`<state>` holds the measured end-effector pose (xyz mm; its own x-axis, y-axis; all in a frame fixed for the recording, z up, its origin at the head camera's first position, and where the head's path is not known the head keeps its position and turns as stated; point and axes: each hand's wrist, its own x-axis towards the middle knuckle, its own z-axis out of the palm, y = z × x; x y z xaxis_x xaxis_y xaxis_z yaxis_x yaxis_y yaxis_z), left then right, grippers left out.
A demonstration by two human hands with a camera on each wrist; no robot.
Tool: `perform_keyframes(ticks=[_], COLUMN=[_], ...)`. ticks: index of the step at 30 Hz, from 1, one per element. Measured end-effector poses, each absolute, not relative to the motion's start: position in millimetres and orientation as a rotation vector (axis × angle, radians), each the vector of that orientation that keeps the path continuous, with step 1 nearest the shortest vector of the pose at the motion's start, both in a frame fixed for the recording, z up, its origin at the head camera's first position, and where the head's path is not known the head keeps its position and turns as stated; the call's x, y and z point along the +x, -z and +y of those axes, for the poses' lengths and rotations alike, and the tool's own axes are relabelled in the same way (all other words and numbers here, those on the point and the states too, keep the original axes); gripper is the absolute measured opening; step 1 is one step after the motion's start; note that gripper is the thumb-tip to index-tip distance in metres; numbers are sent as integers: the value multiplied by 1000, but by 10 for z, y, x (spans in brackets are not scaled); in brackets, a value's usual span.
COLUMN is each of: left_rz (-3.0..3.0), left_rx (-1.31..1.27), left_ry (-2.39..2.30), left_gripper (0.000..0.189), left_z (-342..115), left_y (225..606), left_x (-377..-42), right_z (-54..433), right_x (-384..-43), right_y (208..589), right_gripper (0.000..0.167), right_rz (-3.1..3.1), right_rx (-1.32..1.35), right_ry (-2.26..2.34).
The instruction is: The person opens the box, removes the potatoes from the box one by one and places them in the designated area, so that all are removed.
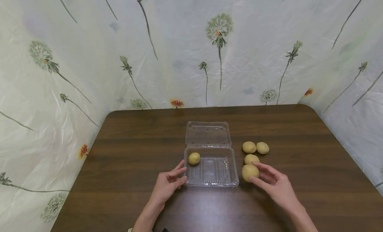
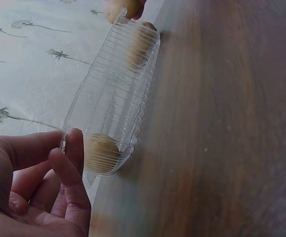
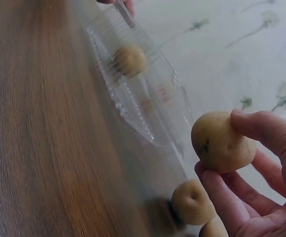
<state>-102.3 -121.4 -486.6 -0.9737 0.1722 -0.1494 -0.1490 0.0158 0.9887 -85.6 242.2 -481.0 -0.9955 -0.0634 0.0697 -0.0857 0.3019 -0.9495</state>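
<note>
— Nearest the table's front edge, what are the two hands doing?

— Left hand: thumb and fingers curled lightly against the near left corner of the clear plastic box, steadying it. Right hand: pinching a potato between thumb and fingertips, just right of the box. The right wrist view shows that potato held clear of the tabletop, fingers curled round it.

— Anything inside the box?

— One small potato, back left corner of the tray. Seen through the ribbed wall in the left wrist view, close to the left fingers.

— State of the box?

— Open. Hinged lid laid flat on the table beyond the tray.

— Other potatoes?

— Three loose ones on the wood, right of the box. One just behind the held potato, touching or nearly touching it; cannot tell which. Two more farther back, a pair side by side, touching.

— Beyond the table?

— Pale sheeting printed with dandelions and small red flowers, hung as a backdrop all round.
</note>
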Motion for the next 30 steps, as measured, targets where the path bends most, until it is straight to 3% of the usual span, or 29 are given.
perform_keyframes(ticks=[30], left_rz=[2052], left_rx=[19], left_ry=[-2057], left_gripper=[37], left_z=[-1227], left_y=[4875], left_x=[-1030], right_z=[2647], right_x=[-851], right_y=[4770], right_gripper=[54], right_rz=[-2577], right_rx=[-8], right_ry=[-1730])
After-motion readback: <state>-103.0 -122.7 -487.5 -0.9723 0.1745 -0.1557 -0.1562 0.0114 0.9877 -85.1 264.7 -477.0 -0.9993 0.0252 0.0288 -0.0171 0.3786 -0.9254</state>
